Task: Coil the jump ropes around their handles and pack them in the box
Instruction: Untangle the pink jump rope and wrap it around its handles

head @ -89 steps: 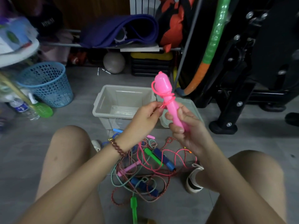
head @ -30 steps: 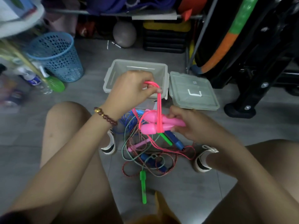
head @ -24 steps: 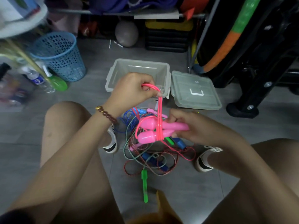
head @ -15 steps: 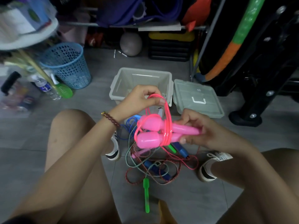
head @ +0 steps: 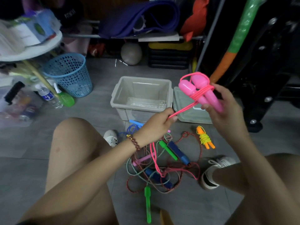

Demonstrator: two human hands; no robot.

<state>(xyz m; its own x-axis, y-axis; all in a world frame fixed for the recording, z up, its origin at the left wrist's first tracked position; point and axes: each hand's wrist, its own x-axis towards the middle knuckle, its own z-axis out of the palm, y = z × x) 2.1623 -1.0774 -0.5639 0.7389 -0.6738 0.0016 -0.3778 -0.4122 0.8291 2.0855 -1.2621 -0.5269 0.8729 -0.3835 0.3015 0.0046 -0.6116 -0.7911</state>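
Right hand: we see the right hand (head: 227, 111) raised above the lid, its grip closed round the lower ends of the two pink handles (head: 194, 88). They lie side by side with their bulbous ends pointing up and away from us.
Pink rope: several turns of the pink rope (head: 202, 93) are wound round the middle of both handles. One loop passes over the bulbous ends, and a taut stretch runs down and left to the other hand.
Left hand: the left hand (head: 155, 127) pinches that taut stretch between thumb and fingers, so we read its grip as closed on the rope.
Slack: below the left hand the pink rope drops into the tangle on the floor (head: 81, 114).
Box: the grey box (head: 139, 106) stands open on the floor, beyond the left hand.
Lid: the lid (head: 186, 116) lies flat just beside the box, on its right.
Tangle: a heap of loose ropes (head: 162, 174) lies between our feet, with green, blue and pale pink handles among crossing cords.
Coiled rope: a small orange-handled rope (head: 204, 139), its yellow cord wound round the handles, lies on the floor right of the tangle, outside the box.
Basket: a blue mesh basket (head: 69, 75) stands well to the left of the box.
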